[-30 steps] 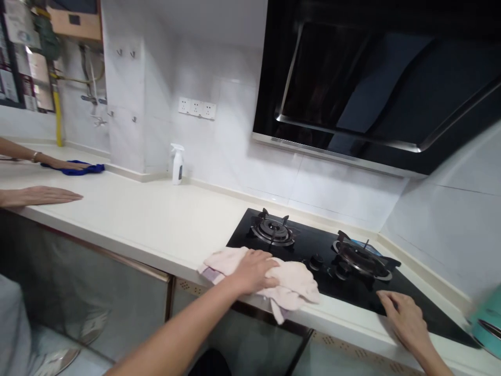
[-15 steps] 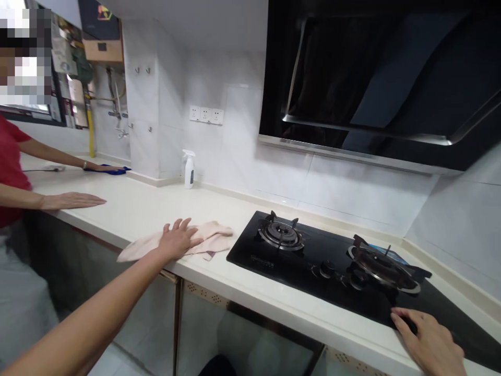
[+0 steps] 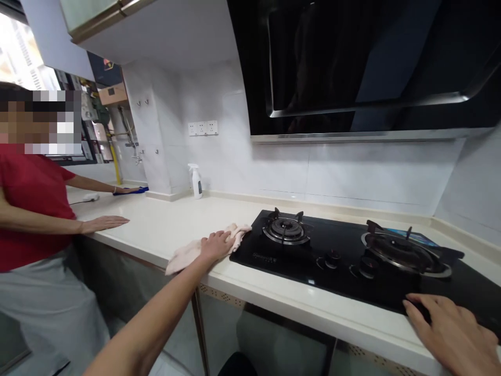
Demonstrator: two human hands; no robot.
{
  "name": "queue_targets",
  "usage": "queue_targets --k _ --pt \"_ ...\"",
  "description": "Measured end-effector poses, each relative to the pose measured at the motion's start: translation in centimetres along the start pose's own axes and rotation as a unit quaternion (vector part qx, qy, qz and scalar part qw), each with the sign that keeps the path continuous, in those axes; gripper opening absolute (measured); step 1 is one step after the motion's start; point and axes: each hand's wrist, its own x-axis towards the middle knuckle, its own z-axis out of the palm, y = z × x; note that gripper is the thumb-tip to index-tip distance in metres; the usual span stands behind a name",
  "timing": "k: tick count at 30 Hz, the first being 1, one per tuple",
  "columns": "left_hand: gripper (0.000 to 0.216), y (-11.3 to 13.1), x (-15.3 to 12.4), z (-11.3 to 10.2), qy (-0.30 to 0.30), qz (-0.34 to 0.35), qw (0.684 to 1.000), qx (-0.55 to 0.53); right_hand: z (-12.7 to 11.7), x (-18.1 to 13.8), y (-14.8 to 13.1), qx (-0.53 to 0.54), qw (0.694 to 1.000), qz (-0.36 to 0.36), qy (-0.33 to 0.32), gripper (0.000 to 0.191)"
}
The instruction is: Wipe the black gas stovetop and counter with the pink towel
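Observation:
My left hand presses down on a pale pink cloth at the left side of the gas hob, its fingers bent into the folds. The cloth's right end touches the hob's left edge. At the hob's front right, my right hand leans on the edge of the black glass, loosely curved. Its thumb and forefinger tips are close together, and no object shows between them. Two burners, the left one and the right one, stand behind two knobs.
A white spray bottle stands against the wall. Over the hob hangs a black range hood. To the left, a person in a red shirt has one hand on a blue cloth and the other on the counter.
My left hand has pushed the pink cloth rightward up to the hob, its fingers now bent rather than spread. My right hand stays on the hob's front edge. The camera view has shifted.

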Motion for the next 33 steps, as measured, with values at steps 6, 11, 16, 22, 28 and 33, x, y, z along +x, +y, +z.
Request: queue_targets --k 6,11,16,22,28,33 --pt "0.052 6.4 0.3 0.3 0.021 0.031 0.999 -0.032 -0.6 0.1 -1.0 0.021 1.0 0.008 -0.007 0.066" --pt "0.041 7.5 -2.7 -0.6 0.042 0.112 0.992 -0.051 -0.7 0.2 -0.9 0.024 1.0 0.016 -0.013 0.067" --pt "0.04 9.1 -4.0 -1.4 0.035 0.184 0.979 -0.079 -0.5 -0.2 -0.8 0.019 1.0 -0.007 0.009 0.064" --pt "0.046 11.4 -1.0 -0.5 0.048 0.188 0.977 -0.087 0.2 -0.3 -0.2 0.018 0.999 -0.027 0.03 0.062" --pt "0.052 12.1 2.1 0.4 0.023 0.191 0.978 -0.084 0.0 -0.5 -0.2 0.005 0.999 -0.028 0.035 0.06" --pt "0.046 12.4 -1.0 -0.1 0.018 0.213 0.974 -0.07 -0.6 -0.8 -1.1 0.003 0.998 -0.039 0.047 0.06"
